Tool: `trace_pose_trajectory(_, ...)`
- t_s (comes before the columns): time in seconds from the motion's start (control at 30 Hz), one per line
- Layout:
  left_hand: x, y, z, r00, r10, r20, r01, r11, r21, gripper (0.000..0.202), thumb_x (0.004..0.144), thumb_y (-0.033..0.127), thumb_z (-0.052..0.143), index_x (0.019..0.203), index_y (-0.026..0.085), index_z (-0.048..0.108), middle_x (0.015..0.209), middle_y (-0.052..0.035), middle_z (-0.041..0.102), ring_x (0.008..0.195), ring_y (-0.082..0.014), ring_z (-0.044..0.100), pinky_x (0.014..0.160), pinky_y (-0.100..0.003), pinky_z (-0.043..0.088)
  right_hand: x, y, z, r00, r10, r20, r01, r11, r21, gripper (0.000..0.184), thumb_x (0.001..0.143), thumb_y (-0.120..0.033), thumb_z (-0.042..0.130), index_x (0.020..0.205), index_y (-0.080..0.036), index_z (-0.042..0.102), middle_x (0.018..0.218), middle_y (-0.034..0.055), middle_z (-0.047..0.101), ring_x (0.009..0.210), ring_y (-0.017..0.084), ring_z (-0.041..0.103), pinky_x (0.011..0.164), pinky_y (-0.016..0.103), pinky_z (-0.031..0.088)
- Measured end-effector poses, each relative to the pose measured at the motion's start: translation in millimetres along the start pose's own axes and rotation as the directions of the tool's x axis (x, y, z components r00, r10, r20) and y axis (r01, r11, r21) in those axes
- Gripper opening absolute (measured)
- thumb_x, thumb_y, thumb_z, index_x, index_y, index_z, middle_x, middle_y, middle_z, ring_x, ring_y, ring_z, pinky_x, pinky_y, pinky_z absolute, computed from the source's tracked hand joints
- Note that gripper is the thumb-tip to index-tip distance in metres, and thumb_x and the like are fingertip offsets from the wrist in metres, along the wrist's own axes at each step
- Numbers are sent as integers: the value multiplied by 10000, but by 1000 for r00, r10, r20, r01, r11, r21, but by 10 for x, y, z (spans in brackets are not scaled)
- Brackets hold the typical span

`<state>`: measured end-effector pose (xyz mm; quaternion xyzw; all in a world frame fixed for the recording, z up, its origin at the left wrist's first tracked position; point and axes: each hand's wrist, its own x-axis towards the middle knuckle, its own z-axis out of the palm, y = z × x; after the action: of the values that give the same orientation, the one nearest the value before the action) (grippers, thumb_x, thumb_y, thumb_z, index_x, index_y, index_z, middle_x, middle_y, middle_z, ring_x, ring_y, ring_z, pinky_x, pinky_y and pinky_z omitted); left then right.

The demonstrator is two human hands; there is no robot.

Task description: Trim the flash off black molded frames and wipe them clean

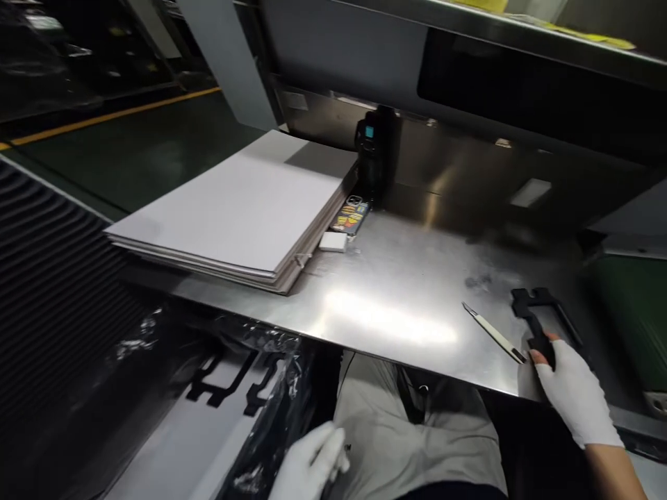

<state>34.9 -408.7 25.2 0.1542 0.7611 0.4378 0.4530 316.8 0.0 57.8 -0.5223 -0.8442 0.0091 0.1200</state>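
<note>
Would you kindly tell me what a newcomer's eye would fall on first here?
The thick stack of pale boards on the left of the shiny steel table stands out first. At the right edge, the gloved right hand grips a black frame piece, with a slim knife lying beside it.

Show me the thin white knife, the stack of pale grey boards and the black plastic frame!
Thin white knife (pixel 495 335): head view, mid-handle.
Stack of pale grey boards (pixel 234 201): head view, top sheet.
Black plastic frame (pixel 527 300): head view, far end.
</note>
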Motion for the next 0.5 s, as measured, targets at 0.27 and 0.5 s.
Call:
trace_pose_trajectory(0.27, 342, 1293, 1365, 838, 288, 463, -171, 945, -278, 428, 956, 613, 686, 835, 203, 698, 808, -45, 700, 811, -232, 660, 845, -371, 529, -157, -33, -182, 980, 110, -163, -53, 947, 316, 504, 929, -582, 593, 1246, -203, 692, 1141, 157, 764, 1029, 370, 725, 906, 512, 581)
trace_pose_trajectory(0.5, 157, 1248, 1482, 965, 241, 102, -167, 867, -469, 538, 968, 734, 637, 1136, 243, 783, 1303, -114, 769, 1337, -373, 657, 1240, -519, 487, -1042, -1146, -525, 737, -610, -291, 656, 541, 526, 343, 1098, -410, 550, 1408, -273, 603, 1132, 105, 762, 1037, 285, 753, 895, 426, 622)
